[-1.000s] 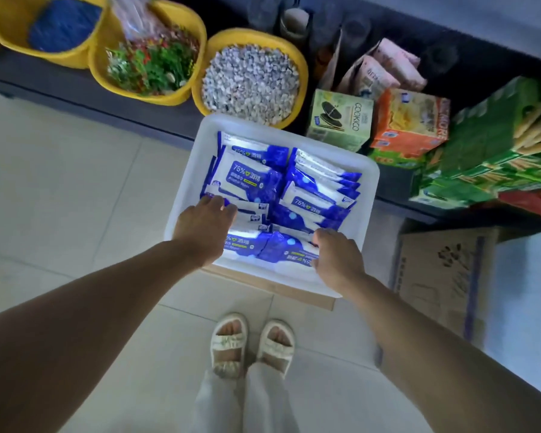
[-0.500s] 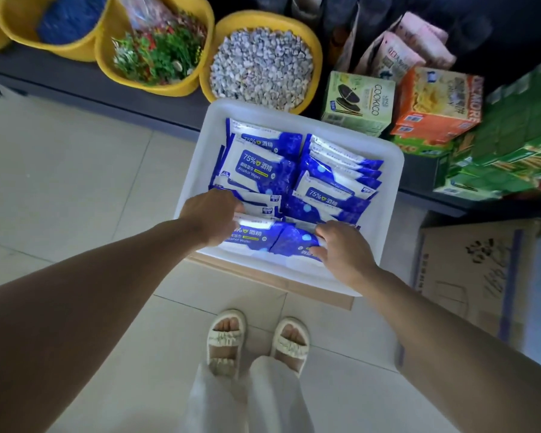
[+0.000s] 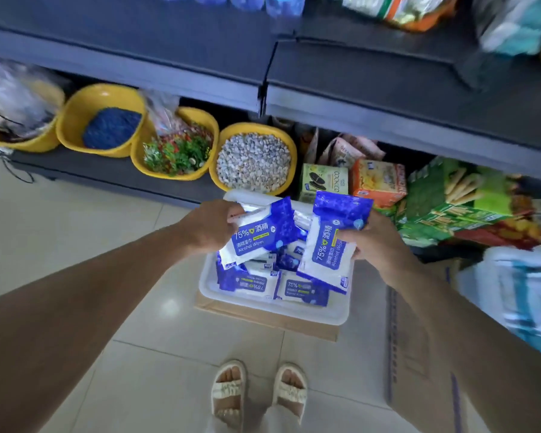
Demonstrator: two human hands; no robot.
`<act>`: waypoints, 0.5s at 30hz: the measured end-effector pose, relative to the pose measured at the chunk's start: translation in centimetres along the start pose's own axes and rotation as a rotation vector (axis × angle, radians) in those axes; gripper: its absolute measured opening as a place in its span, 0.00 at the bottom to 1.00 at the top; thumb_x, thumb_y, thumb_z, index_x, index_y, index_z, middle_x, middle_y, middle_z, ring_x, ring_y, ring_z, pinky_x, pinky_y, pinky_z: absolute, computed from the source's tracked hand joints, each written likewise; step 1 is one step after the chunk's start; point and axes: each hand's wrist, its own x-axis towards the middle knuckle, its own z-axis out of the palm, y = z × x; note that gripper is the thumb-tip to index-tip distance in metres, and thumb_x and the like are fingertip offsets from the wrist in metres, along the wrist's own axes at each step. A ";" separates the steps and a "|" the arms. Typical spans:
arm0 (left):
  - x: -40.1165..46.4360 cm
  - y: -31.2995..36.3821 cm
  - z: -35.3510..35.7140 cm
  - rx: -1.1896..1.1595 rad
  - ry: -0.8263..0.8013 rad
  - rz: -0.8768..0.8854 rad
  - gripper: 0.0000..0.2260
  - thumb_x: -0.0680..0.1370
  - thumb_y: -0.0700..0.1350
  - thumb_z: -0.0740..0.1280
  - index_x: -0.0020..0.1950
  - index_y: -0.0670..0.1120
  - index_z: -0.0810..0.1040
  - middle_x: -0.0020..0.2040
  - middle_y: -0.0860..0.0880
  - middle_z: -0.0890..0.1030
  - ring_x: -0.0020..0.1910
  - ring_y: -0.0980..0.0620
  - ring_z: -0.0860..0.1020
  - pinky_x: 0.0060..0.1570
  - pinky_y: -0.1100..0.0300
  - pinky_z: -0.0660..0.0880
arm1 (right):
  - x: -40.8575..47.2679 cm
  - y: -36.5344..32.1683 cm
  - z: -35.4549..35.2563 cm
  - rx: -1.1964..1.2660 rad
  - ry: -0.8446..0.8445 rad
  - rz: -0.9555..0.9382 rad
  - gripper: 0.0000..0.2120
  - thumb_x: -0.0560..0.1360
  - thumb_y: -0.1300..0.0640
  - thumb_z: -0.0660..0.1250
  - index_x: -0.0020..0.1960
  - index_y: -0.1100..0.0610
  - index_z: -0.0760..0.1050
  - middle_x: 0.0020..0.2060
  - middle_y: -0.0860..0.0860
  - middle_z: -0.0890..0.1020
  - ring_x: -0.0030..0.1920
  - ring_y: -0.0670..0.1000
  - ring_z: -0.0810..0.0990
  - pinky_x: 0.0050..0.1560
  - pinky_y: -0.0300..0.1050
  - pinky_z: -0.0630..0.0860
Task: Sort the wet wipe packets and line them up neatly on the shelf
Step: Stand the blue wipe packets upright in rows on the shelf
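Two packets: lifted clear of the white plastic tray point(image 3: 272, 310) in the head view; half a second ago both hands were pressed down among the packets.
Left hand point(image 3: 211, 228): fingers are curled round a blue-and-white alcohol wipe packet point(image 3: 260, 234), long axis tilted up to the right.
Right hand point(image 3: 374, 242): a second blue-and-white packet point(image 3: 333, 242) is gripped, long axis near upright, blue end up.
Meaning: picking is done; the dark grey shelf point(image 3: 403, 95) above is judged next.
Remaining packets point(image 3: 275, 285): left jumbled in the tray.
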 end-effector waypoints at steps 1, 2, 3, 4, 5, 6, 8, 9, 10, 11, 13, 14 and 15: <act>-1.1 0.7 -1.7 -0.009 0.024 0.003 0.12 0.80 0.41 0.58 0.62 0.46 0.75 0.57 0.47 0.78 0.54 0.46 0.76 0.46 0.60 0.68 | -1.1 -2.1 -0.7 0.051 0.016 -0.008 0.09 0.71 0.68 0.69 0.49 0.58 0.75 0.37 0.50 0.81 0.36 0.49 0.80 0.39 0.46 0.78; -2.2 1.6 -3.5 -0.012 0.056 0.015 0.14 0.80 0.41 0.58 0.65 0.47 0.74 0.61 0.47 0.77 0.56 0.46 0.76 0.48 0.60 0.69 | -2.3 -4.3 -1.5 0.079 0.038 -0.026 0.07 0.72 0.67 0.68 0.45 0.57 0.76 0.35 0.50 0.81 0.35 0.50 0.80 0.39 0.46 0.78; -3.3 2.4 -5.3 -0.010 0.091 0.026 0.15 0.80 0.41 0.58 0.66 0.47 0.74 0.63 0.47 0.76 0.56 0.46 0.76 0.49 0.60 0.70 | -3.7 -6.5 -2.3 0.088 0.062 -0.052 0.06 0.73 0.65 0.68 0.42 0.55 0.76 0.35 0.51 0.81 0.34 0.50 0.78 0.37 0.45 0.77; -4.5 3.3 -7.2 -0.011 0.134 0.038 0.14 0.80 0.41 0.59 0.65 0.46 0.74 0.63 0.46 0.76 0.54 0.47 0.76 0.50 0.58 0.72 | -5.1 -8.6 -3.1 0.098 0.089 -0.084 0.07 0.73 0.64 0.68 0.40 0.54 0.76 0.34 0.52 0.80 0.32 0.50 0.77 0.33 0.43 0.76; -5.7 4.2 -9.1 -0.011 0.173 0.044 0.13 0.80 0.41 0.59 0.64 0.45 0.74 0.62 0.44 0.77 0.50 0.48 0.77 0.49 0.57 0.73 | -6.6 -10.7 -4.0 0.111 0.110 -0.119 0.08 0.73 0.64 0.68 0.39 0.53 0.76 0.34 0.52 0.80 0.30 0.49 0.77 0.30 0.40 0.75; -6.9 5.1 -10.9 -0.004 0.209 0.052 0.12 0.80 0.41 0.59 0.62 0.44 0.75 0.60 0.44 0.78 0.46 0.48 0.77 0.46 0.57 0.73 | -8.2 -12.7 -4.9 0.131 0.120 -0.152 0.08 0.73 0.65 0.69 0.40 0.53 0.75 0.33 0.52 0.80 0.29 0.48 0.78 0.28 0.39 0.75; -9.5 7.2 -14.8 0.037 0.271 0.087 0.07 0.79 0.41 0.59 0.52 0.44 0.76 0.54 0.41 0.79 0.44 0.47 0.75 0.41 0.57 0.69 | -11.3 -16.6 -6.8 0.172 0.132 -0.213 0.10 0.72 0.68 0.69 0.45 0.55 0.74 0.36 0.52 0.80 0.30 0.48 0.79 0.28 0.41 0.77; -10.8 8.4 -16.7 0.054 0.305 0.108 0.06 0.79 0.40 0.58 0.48 0.46 0.74 0.51 0.42 0.79 0.44 0.46 0.74 0.41 0.57 0.67 | -13.0 -18.4 -7.9 0.181 0.139 -0.242 0.13 0.71 0.70 0.69 0.48 0.55 0.73 0.38 0.51 0.79 0.32 0.50 0.79 0.28 0.43 0.77; -12.2 9.6 -18.6 0.067 0.341 0.128 0.05 0.78 0.40 0.58 0.46 0.45 0.73 0.48 0.42 0.79 0.43 0.46 0.74 0.40 0.57 0.67 | -14.5 -20.2 -8.9 0.183 0.146 -0.267 0.15 0.71 0.72 0.68 0.49 0.54 0.72 0.39 0.51 0.79 0.34 0.50 0.78 0.28 0.43 0.77; -13.6 10.8 -20.4 0.080 0.375 0.150 0.05 0.78 0.40 0.59 0.46 0.44 0.74 0.46 0.43 0.79 0.43 0.45 0.74 0.39 0.56 0.67 | -16.1 -22.0 -9.9 0.183 0.149 -0.288 0.15 0.71 0.72 0.68 0.50 0.54 0.72 0.40 0.51 0.79 0.35 0.50 0.79 0.29 0.43 0.77; -16.2 13.4 -23.9 0.109 0.440 0.201 0.07 0.79 0.39 0.59 0.50 0.42 0.76 0.45 0.42 0.78 0.41 0.45 0.72 0.37 0.57 0.66 | -18.7 -25.2 -11.8 0.174 0.154 -0.318 0.14 0.70 0.72 0.69 0.50 0.56 0.74 0.41 0.53 0.80 0.35 0.51 0.79 0.28 0.40 0.78; -17.5 14.6 -25.5 0.114 0.470 0.228 0.07 0.79 0.39 0.59 0.51 0.43 0.76 0.45 0.43 0.78 0.40 0.46 0.71 0.35 0.58 0.66 | -19.9 -26.8 -12.6 0.164 0.168 -0.331 0.14 0.70 0.72 0.69 0.51 0.58 0.74 0.41 0.55 0.80 0.35 0.51 0.79 0.27 0.39 0.78; -18.7 15.8 -27.0 0.112 0.500 0.254 0.07 0.79 0.39 0.59 0.50 0.44 0.76 0.44 0.45 0.77 0.40 0.47 0.71 0.35 0.58 0.65 | -21.1 -28.3 -13.5 0.156 0.186 -0.345 0.14 0.69 0.72 0.69 0.51 0.59 0.75 0.41 0.56 0.80 0.36 0.51 0.79 0.26 0.38 0.77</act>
